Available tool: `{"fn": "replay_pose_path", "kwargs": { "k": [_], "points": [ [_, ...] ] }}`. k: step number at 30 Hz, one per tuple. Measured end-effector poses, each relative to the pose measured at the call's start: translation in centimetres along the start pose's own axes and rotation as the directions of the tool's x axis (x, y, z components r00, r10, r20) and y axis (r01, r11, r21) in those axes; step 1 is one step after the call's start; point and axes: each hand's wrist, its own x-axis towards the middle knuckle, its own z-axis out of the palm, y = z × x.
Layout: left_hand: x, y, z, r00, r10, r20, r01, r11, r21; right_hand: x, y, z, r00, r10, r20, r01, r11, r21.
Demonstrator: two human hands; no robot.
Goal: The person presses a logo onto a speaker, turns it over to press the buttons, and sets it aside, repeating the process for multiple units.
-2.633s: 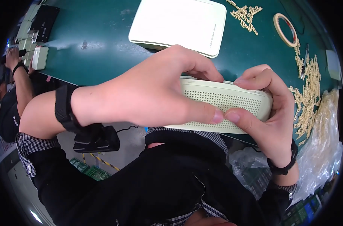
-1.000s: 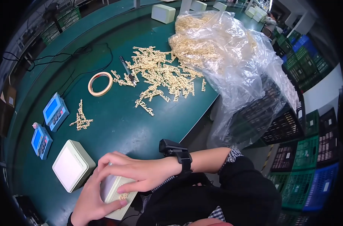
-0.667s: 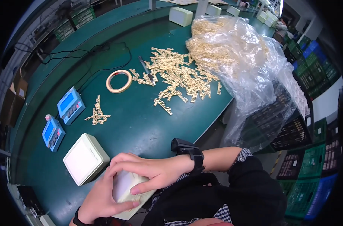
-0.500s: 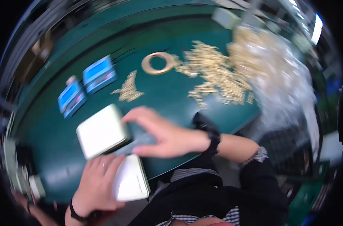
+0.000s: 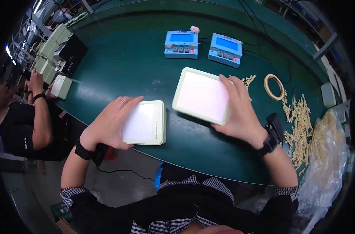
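Handling two white square panels on the green bench [image 5: 119, 66], one under each hand.
The larger panel [image 5: 200, 95] lies mid-bench, right hand [image 5: 239, 113] spread along its right edge; the smaller panel [image 5: 144, 123] sits at the near edge, left hand [image 5: 109, 124] spread flat against its left side. Keeping both palms flat seems best to stop the panels sliding.

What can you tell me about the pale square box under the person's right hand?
The square box is a flat, pale cream case with rounded corners and a smooth, shiny top that looks like plastic. It lies flat on the green table, turned a little askew, in front of two blue meters. The right hand rests on its right edge, fingers spread over the top. A similar box lies apart to its left.
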Motion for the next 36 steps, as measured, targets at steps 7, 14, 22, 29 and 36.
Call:
{"fn": "replay_pose_path", "kwargs": {
  "k": [7,14,22,29,36],
  "points": [
    [3.2,0.2,1.6,0.994,0.071,-0.082,-0.078,0.993,-0.085,-8.4,0.6,-3.6,0.943,-0.315,-0.113,0.241,0.873,-0.424],
    [11.2,1.9,2.6,0.980,0.181,-0.081,-0.190,0.974,-0.124,-15.6,0.8,-1.9,0.928,-0.105,-0.356,0.069,0.991,-0.114],
    [16.6,2.0,4.1,0.977,0.213,-0.033,-0.215,0.970,-0.117,-14.2,-0.3,-2.4,0.898,0.072,-0.435,-0.002,0.987,0.160],
    [16.8,1.9,4.0,0.974,0.223,-0.026,-0.225,0.971,-0.078,-14.5,0.2,-2.3,0.901,0.021,-0.433,0.031,0.993,0.112],
    [16.7,1.3,4.4,0.961,0.267,-0.071,-0.271,0.961,-0.054,-14.7,0.3,-2.1,0.914,-0.005,-0.406,0.045,0.995,0.091]
  ]
}}
